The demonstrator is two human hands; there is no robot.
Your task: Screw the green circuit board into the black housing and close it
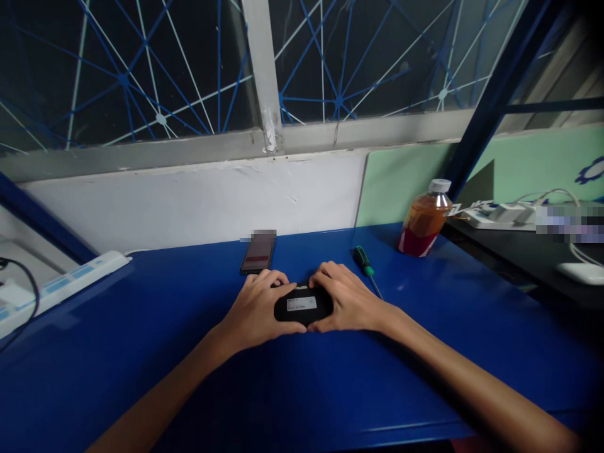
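Note:
Both of my hands hold a black, rounded device (282,309) with a white printed label on its upper face; its exact kind I cannot make out. My left hand (257,308) wraps its left end, with the thumb along the near edge. Around the right end curl the fingers of my right hand (346,299). The device is just above or on the blue table (302,390); which one I cannot tell. Beyond my right hand lies a screwdriver (362,261) with a green and black handle, its shaft partly behind my wrist. A dark phone (258,250) lies past my left hand.
A bottle of orange-brown drink (423,220) stands at the back right. On the left is a white power strip (85,280) with a black cable. Another power strip (500,217) sits on a black surface at right. A wall and windows border the table's far edge.

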